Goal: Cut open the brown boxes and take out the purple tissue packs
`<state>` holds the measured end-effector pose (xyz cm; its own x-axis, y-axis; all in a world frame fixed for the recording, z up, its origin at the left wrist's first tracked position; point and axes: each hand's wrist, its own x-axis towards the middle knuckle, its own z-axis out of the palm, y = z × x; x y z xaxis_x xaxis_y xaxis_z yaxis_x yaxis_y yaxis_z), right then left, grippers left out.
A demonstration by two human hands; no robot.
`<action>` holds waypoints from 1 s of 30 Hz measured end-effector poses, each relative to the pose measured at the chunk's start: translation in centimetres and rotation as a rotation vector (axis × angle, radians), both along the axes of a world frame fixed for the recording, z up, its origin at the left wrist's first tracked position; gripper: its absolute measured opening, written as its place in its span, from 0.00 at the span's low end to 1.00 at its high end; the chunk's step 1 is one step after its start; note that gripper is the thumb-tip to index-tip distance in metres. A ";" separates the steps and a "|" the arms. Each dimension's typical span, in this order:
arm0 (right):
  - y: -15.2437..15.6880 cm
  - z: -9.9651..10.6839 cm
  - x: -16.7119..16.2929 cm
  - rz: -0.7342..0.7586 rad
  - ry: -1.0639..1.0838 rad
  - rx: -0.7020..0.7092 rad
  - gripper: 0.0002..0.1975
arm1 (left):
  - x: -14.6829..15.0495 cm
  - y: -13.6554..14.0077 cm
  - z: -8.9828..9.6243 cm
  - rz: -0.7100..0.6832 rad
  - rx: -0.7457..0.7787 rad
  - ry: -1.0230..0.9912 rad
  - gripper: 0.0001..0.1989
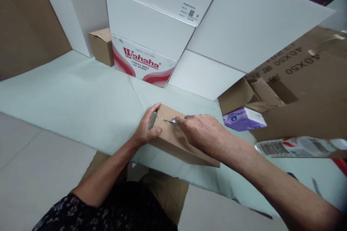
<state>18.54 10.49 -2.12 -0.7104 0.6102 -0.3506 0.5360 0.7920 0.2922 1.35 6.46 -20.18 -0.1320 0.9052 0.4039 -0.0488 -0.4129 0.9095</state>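
A small brown cardboard box [180, 139] lies on the cloth-covered table in front of me. My left hand [146, 126] grips its left end, with the thumb on the near edge and the fingers toward the far corner. A dark greenish strip [153, 120] shows between that hand and the box end; I cannot make out what it is. My right hand [196, 128] is closed on a slim knife [171, 122], its blade pointing left with the tip at the top of the box near the left end. Most of the knife's handle is hidden in the fingers.
Behind stand a Wahaha carton [143, 61], large white boxes [214, 18] and another small brown box [104, 47]. To the right are a purple-and-white pack [244, 120], a lying plastic bottle [300, 147] and a large printed carton [303, 94]. The table's front edge runs close to me.
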 end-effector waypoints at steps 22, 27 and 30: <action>-0.9 2.0 3.1 -0.054 -0.164 0.027 0.19 | 0.1 0.4 -0.8 0.057 0.040 0.005 0.44; -1.3 2.7 3.5 -0.137 -0.176 0.001 0.19 | 0.1 0.4 -1.0 0.048 0.028 -0.015 0.43; -1.5 2.6 4.3 -0.150 -0.183 0.008 0.17 | 0.0 0.4 -1.0 0.046 0.015 -0.002 0.43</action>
<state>22.80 9.02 0.51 -0.5366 0.7074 -0.4601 0.5849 0.7048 0.4014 1.39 6.89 -21.23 -0.1745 0.8919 0.4173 -0.0312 -0.4286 0.9030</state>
